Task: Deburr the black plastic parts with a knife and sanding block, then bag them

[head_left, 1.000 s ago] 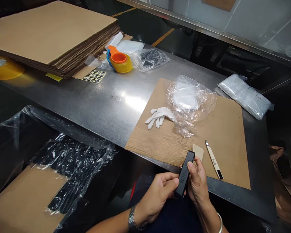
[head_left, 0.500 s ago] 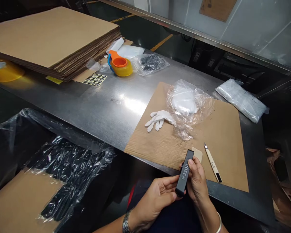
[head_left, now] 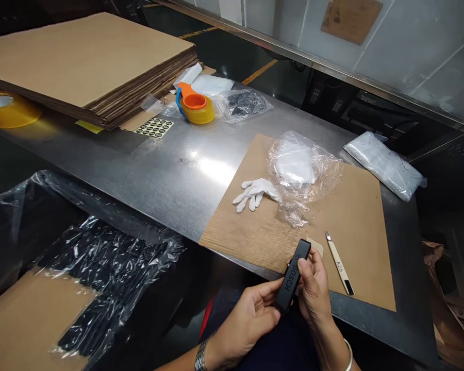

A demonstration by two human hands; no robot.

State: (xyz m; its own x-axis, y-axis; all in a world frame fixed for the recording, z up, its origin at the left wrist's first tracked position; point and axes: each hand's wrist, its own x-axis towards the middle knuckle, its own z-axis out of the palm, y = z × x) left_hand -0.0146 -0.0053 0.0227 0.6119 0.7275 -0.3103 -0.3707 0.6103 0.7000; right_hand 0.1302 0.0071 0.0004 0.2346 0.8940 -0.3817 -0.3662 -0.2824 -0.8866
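Observation:
A black bar-shaped part marked BOSCH (head_left: 293, 275) is held tilted between both hands, in front of the table's near edge. My left hand (head_left: 255, 317) grips its lower end between thumb and fingers. Around the upper part, my right hand (head_left: 313, 286) is closed, its thumb on the face beside the lettering. Just behind the right hand lies a small tan piece (head_left: 315, 248) on the cardboard sheet (head_left: 365, 206). A pale-handled blade tool marked A26 (head_left: 339, 264) rests to the right. A white glove (head_left: 255, 194) and a crumpled clear bag (head_left: 305, 165) lie farther back.
Stacked cardboard (head_left: 88, 56) fills the back left of the metal table (head_left: 170, 170). Near it are a tape dispenser (head_left: 195, 103), a sticker sheet (head_left: 153, 128) and a tape roll (head_left: 11, 111). A plastic packet (head_left: 384, 162) lies at right; plastic-wrapped black parts (head_left: 112, 268) are lower left.
The black part has tilted slightly in my fingers, so its lettered face catches the light differently. Both hands keep hold of it. The view has shifted slightly.

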